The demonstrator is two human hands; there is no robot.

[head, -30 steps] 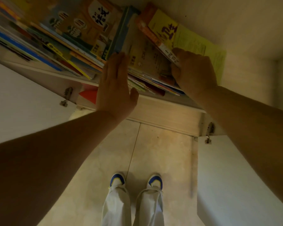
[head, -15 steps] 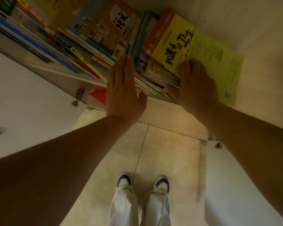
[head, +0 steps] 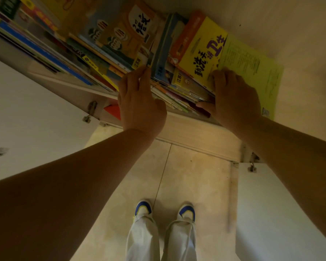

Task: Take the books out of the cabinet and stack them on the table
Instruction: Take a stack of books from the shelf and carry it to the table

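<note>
A row of thin books [head: 109, 53] leans in the cabinet [head: 186, 129], spines toward me. My left hand [head: 139, 102] lies flat, fingers straight, against the left side of a small bundle of books [head: 179, 91], thumb at its lower edge. My right hand [head: 233, 98] clamps the right side of that bundle, fingers over a yellow book [head: 201, 53] with purple characters, thumb under the spines. A pale green sheet or cover [head: 252, 72] sticks out from under my right hand. The table is out of sight.
Two white cabinet doors stand open, one at the left [head: 26, 119] and one at the lower right [head: 280, 213], each with metal hinges. Something red [head: 113, 111] lies under the shelf edge. Beige floor tiles and my feet in blue-and-white shoes [head: 143, 208] are below.
The view has drifted so the cabinet sits lower and to the right. My right hand has slid down the yellow book and its thumb now hooks under the bundle. My left hand stays pressed flat.
</note>
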